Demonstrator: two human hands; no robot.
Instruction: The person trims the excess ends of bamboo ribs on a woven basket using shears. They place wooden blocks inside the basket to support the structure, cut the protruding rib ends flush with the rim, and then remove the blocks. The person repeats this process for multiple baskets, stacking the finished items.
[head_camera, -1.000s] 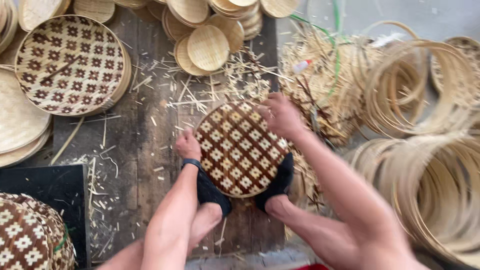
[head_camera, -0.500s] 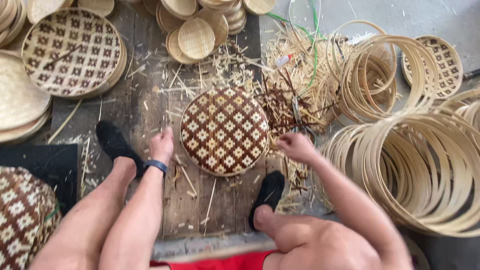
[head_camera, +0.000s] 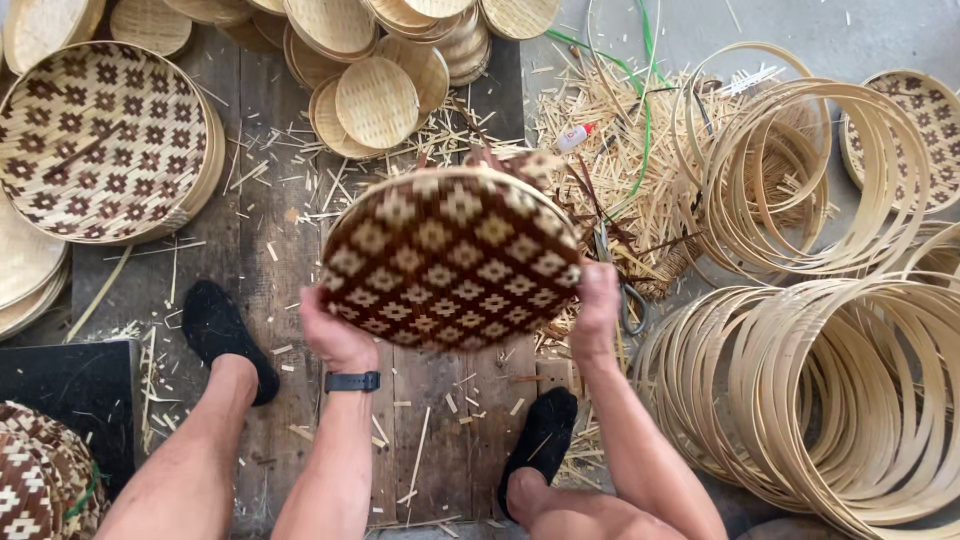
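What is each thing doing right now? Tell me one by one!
Patterned basket: lifted off the floor, tilted, back facing up.
Left hand: grip on the basket's left edge.
Right hand: grip on the basket's right edge.
Big patterned tray: lying flat on a stack, open side up.
Plain discs: piled, overlapping.
Hoops: stacked on the floor.
Scissors: lying among the scraps; open or shut unclear.
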